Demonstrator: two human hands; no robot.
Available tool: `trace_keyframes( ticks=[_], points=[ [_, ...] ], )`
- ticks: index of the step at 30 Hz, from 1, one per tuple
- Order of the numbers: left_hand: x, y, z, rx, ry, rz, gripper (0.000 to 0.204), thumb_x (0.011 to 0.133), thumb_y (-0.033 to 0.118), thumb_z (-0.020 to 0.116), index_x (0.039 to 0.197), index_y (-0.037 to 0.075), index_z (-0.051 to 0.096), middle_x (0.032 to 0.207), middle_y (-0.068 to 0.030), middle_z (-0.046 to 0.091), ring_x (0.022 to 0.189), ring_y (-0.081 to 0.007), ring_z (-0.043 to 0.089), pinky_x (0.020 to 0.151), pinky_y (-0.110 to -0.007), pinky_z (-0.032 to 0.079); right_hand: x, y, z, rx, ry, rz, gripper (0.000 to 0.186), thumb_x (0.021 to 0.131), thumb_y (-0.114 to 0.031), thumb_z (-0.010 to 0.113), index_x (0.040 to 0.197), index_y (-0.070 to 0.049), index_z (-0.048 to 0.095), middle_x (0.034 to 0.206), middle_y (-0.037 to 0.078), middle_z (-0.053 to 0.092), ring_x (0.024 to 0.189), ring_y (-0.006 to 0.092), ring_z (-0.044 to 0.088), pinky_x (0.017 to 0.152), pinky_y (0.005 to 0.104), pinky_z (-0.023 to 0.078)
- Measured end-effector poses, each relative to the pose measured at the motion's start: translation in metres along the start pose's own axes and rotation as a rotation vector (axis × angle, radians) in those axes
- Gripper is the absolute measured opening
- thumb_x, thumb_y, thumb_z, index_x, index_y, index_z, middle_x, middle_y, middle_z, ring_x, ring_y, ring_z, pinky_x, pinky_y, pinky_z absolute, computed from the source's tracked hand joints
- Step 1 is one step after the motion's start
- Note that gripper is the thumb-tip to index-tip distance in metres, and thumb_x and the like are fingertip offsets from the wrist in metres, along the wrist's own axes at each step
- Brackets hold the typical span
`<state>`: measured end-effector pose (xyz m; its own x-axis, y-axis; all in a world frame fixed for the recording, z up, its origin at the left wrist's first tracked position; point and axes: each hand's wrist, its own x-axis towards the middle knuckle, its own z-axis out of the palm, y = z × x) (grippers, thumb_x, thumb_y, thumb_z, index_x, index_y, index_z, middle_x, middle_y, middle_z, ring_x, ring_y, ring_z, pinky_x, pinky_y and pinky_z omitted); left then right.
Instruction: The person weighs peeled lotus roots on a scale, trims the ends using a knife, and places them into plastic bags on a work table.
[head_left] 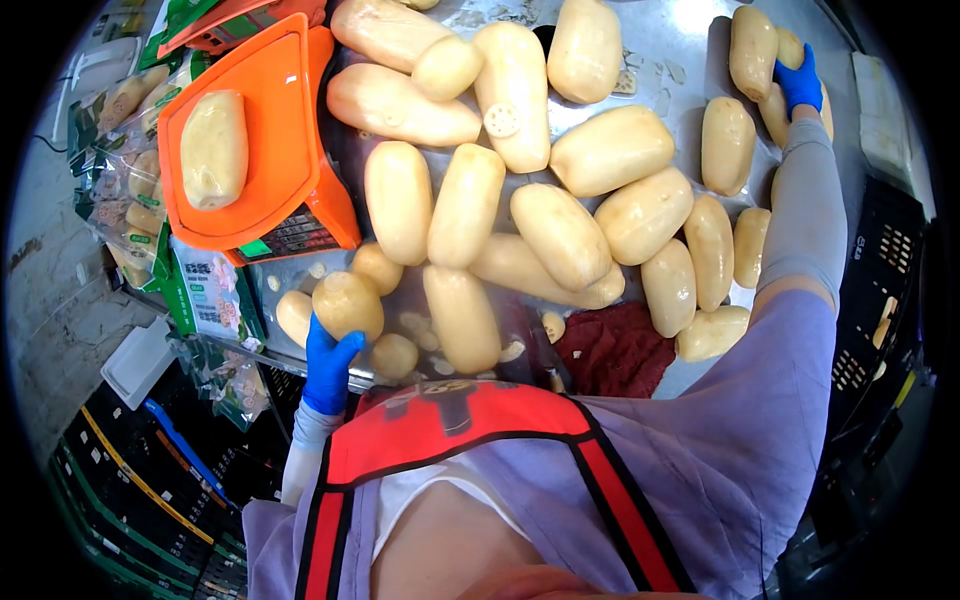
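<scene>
Blue gloves cover both hands. Near the table's front left, my left hand (330, 365) is closed on the end of a stubby, pale lotus root (348, 305), its thumb across the near side. My right arm stretches to the far right, where my right hand (800, 80) curls over a lotus root (790, 48); the fingertips are partly hidden. Beside it stands a thick lotus root (752, 52). Many peeled, wet lotus roots lie between my hands, among them a long one (511, 95) showing its holes. Another lotus root (214, 150) rests on the orange scale (275, 170).
The lotus roots cover much of the metal table (680, 85). A dark red cloth (615, 350) lies at the front edge, near small root offcuts (553, 326). Packed bags (135, 210) hang at the left. Black crates (130, 500) stand at lower left, another crate (880, 260) at right.
</scene>
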<state>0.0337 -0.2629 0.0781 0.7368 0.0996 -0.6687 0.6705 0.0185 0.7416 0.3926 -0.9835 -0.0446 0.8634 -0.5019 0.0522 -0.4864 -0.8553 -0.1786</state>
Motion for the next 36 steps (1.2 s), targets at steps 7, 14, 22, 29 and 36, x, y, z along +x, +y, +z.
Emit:
trace_keyframes(
  ticks=[7,14,22,29,36],
  points=[
    [0.004,-0.014,-0.01,-0.027,-0.063,0.1,0.066,0.08,0.012,0.065,0.137,0.004,0.033,0.126,-0.0108,0.049,0.113,-0.0225,0.05,0.096,-0.035,0.042,-0.06,0.0,-0.015,0.602,0.169,-0.05,0.105,0.064,-0.036,0.082,0.143,0.0,0.023,0.134,0.02,0.043,0.119,0.0288,0.047,0.098,0.035,0.039],
    [-0.012,-0.011,-0.021,-0.036,-0.116,0.182,0.065,0.079,0.015,0.065,0.136,0.002,0.035,0.125,-0.0101,0.05,0.113,-0.0215,0.051,0.094,-0.034,0.043,-0.208,-0.076,-0.087,1.037,0.312,-0.117,0.089,0.071,-0.014,0.077,0.141,0.0,0.024,0.131,0.015,0.043,0.118,0.0238,0.045,0.099,0.0347,0.039],
    [-0.013,-0.03,-0.062,-0.064,-0.098,0.279,0.072,0.078,0.03,0.067,0.138,0.007,0.034,0.123,-0.0084,0.052,0.109,-0.0208,0.054,0.083,-0.032,0.049,-0.393,-0.195,-0.116,2.16,-0.61,0.173,0.064,0.088,-0.04,0.054,0.139,-0.008,0.033,0.138,0.014,0.041,0.125,0.0315,0.041,0.105,0.0457,0.034],
    [-0.013,-0.025,-0.074,-0.049,-0.107,0.299,0.065,0.081,0.028,0.066,0.135,0.006,0.036,0.119,-0.0088,0.054,0.102,-0.0182,0.056,0.076,-0.028,0.05,-0.497,-0.272,-0.11,2.202,-0.947,0.297,0.073,0.084,-0.047,0.056,0.141,-0.009,0.031,0.141,0.015,0.038,0.128,0.0325,0.038,0.105,0.0483,0.032],
    [0.017,-0.003,-0.092,0.066,-0.048,0.58,0.061,0.077,0.022,0.075,0.125,0.001,0.045,0.115,-0.0103,0.057,0.101,-0.0182,0.057,0.086,-0.031,0.047,-0.575,-0.312,-0.093,2.032,-1.095,0.131,0.06,0.089,-0.03,0.056,0.139,-0.007,0.033,0.136,0.01,0.044,0.123,0.025,0.044,0.103,0.0403,0.037]
  ],
)
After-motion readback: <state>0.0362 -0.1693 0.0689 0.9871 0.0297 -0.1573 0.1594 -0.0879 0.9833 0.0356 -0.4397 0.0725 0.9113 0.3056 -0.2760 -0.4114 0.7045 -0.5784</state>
